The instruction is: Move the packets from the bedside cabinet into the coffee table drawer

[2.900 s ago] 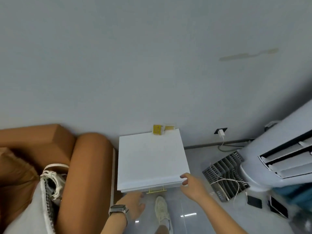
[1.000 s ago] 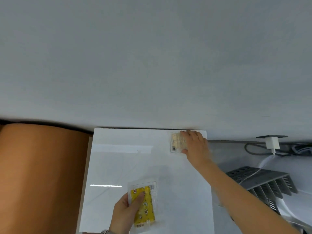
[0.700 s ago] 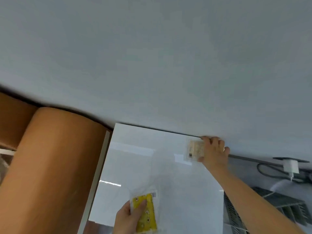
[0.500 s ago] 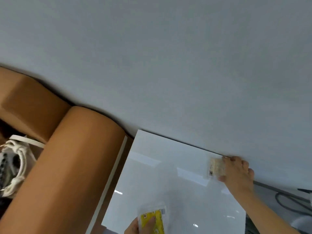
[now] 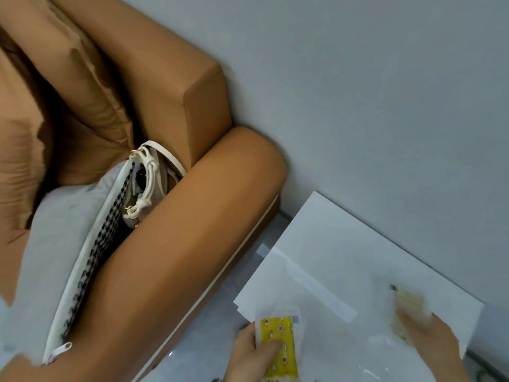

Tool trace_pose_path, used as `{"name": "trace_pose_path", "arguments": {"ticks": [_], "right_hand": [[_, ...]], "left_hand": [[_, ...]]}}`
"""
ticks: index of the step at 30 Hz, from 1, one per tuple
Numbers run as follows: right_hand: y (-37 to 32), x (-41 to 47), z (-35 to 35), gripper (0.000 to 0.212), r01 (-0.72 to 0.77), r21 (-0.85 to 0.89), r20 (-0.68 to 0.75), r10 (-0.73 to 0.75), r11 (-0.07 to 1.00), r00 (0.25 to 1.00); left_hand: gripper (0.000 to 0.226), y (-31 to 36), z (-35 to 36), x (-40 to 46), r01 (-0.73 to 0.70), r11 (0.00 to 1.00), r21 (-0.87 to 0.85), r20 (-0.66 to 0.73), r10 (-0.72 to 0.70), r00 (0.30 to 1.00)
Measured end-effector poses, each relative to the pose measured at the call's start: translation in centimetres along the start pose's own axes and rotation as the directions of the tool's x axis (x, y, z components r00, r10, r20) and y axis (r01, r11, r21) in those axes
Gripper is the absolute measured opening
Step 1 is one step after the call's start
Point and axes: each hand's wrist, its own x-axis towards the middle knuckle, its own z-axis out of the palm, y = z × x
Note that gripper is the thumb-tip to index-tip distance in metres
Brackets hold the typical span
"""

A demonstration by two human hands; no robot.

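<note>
The white bedside cabinet (image 5: 330, 252) fills the lower right, its top glossy. My left hand (image 5: 248, 357) grips a yellow packet (image 5: 279, 346) in clear wrapping, thumb across its face, over the cabinet's near corner. My right hand (image 5: 432, 343) holds a pale beige packet (image 5: 407, 307) just above the cabinet top; both are blurred by motion. The coffee table drawer is not in view.
A tan sofa (image 5: 176, 244) with a rounded armrest stands left of the cabinet. A grey cushion (image 5: 55, 244) with a houndstooth edge and a white bag (image 5: 148, 177) lie on its seat. A grey wall (image 5: 358, 92) runs behind.
My right hand has lifted the beige packet from the cabinet's back edge and drawn it toward me. The view has swung left toward the sofa. The left hand keeps hold of the yellow packet.
</note>
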Motion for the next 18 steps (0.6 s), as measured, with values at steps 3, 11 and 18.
{"name": "trace_pose_path", "arguments": {"ticks": [3, 11, 18], "right_hand": [[-1.5, -6.2, 1.3, 0.037, -0.127, 0.369, 0.108, 0.093, 0.921, 0.99], [-8.8, -22.0, -1.0, 0.031, -0.188, 0.696, 0.341, -0.088, 0.693, 0.936], [-10.5, -28.7, -6.1, 0.041, -0.049, 0.661, 0.426, -0.32, 0.749, 0.846]], "left_hand": [[0.044, 0.0, -2.3, -1.5, 0.025, 0.998, -0.052, 0.028, -0.024, 0.999], [0.026, 3.5, -7.8, -9.3, -0.091, 0.968, -0.233, -0.043, 0.083, 0.996], [0.025, 4.6, -10.3, -18.3, -0.218, 0.876, -0.43, -0.163, 0.162, 0.973]]}}
